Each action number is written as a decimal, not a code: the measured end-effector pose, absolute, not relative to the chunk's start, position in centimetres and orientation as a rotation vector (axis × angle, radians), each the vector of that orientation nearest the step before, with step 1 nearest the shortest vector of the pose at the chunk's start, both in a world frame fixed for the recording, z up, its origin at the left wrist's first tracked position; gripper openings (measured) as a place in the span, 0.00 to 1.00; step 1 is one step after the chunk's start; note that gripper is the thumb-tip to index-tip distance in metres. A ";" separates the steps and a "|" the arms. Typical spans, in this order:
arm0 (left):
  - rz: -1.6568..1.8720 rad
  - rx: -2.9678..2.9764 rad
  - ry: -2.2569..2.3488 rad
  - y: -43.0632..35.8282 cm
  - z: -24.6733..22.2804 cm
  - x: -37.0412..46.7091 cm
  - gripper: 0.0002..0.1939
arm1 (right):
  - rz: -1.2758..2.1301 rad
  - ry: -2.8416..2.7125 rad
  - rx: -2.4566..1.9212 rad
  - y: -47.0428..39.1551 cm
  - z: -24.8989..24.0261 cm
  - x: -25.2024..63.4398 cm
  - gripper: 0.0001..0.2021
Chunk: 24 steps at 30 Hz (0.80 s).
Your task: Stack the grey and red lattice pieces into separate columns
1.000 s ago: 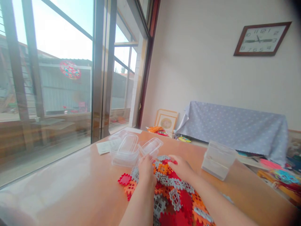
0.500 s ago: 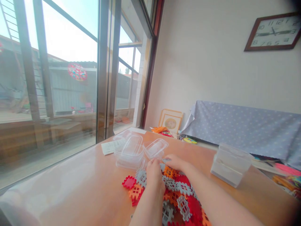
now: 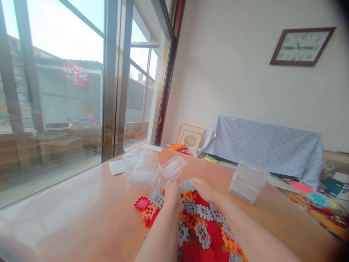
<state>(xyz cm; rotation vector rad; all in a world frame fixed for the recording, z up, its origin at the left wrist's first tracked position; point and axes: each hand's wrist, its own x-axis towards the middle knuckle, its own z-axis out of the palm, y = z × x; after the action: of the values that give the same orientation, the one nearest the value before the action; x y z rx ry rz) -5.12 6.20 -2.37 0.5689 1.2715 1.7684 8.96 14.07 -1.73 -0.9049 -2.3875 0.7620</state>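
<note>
Red, orange and grey notched plastic tiles (image 3: 201, 233) lie in a spread on the wooden table, many with window-like cutouts. At the far edge of the spread, my left hand (image 3: 172, 193) has its fingers bent down over the tiles, their tips mostly hidden. My right hand (image 3: 203, 189) is close by on the right, its fingers curled at a grey tile (image 3: 188, 185) that lies between the two hands. Whether either hand grips a tile is not clear. A red tile (image 3: 141, 203) sticks out at the left of the spread.
Clear plastic containers (image 3: 143, 174) and a lid-like tray (image 3: 173, 166) lie beyond the hands, beside a paper sheet (image 3: 118, 166). A translucent box (image 3: 247, 183) stands at the right of the brown table (image 3: 81, 218). Tall windows border the left.
The view has turned a little to the right, so everything sits further left. The right hand has drawn slightly apart from the left, and the grey tile between them shows more.
</note>
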 end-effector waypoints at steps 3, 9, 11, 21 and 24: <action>1.744 0.507 1.273 5.9 -1.8 -4.8 0.11 | 0.843 -2.325 -0.916 11.8 -0.9 10.3 0.25; 1.653 0.692 1.199 5.1 -1.3 -3.6 0.17 | 1.218 -1.928 -0.905 7.8 1.1 11.6 0.26; 1.620 0.816 1.178 4.9 -1.3 -3.2 0.15 | 1.293 -1.829 -0.882 6.9 1.6 11.8 0.26; 1.568 0.919 1.149 4.3 -0.7 -2.6 0.10 | 0.939 -1.874 -1.039 6.5 0.3 15.0 0.28; 1.524 0.937 1.111 4.3 -0.8 -2.3 0.11 | 0.638 -2.016 -1.047 6.1 0.4 16.0 0.33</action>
<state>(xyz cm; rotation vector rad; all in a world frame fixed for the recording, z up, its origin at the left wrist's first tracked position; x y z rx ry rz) -2.28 4.30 -0.77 0.9372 1.1111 1.5240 16.00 6.08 0.43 -1.0467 -2.0156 0.6377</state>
